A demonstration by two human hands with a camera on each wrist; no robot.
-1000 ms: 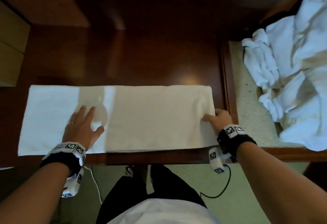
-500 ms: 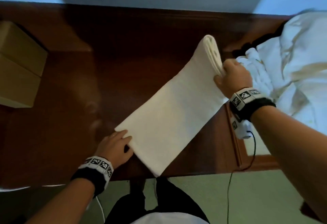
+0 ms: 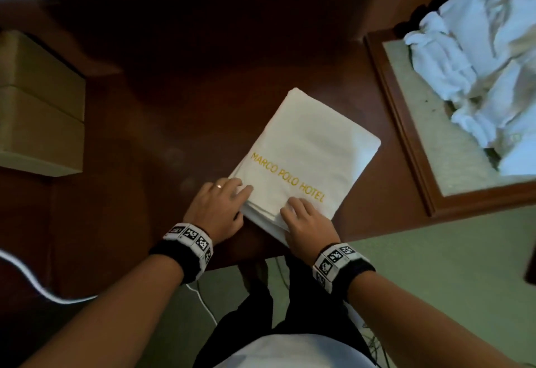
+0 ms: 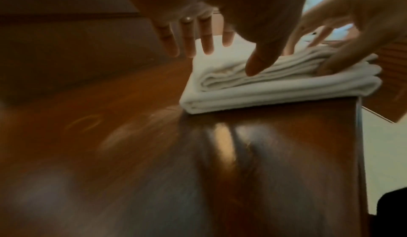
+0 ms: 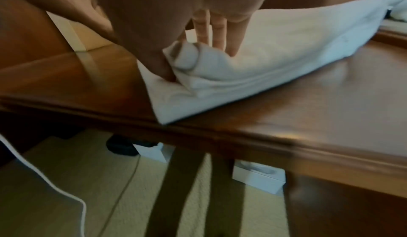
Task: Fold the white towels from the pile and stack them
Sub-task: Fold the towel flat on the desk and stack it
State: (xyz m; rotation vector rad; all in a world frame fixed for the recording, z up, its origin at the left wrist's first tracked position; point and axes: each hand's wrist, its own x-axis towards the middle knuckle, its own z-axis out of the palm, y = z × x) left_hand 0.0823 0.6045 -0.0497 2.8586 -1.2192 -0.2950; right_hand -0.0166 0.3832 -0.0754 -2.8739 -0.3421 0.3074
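Final fold is being squared: left hand (image 3: 216,208) lies flat on the folded hotel towel (image 3: 307,147), right hand (image 3: 304,222) pinches its near layers; next, stacking it.

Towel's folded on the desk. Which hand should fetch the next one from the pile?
Right, probably. The pile lies on the right hand's side, past the folded towel; the left hand would have to cross over it.

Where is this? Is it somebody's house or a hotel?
Probably a hotel room. The folded white towel has "MARCO POLO HOTEL" stitched in yellow letters, it lies on a polished dark wooden desk, and a heap of crumpled white towels waits at the right.
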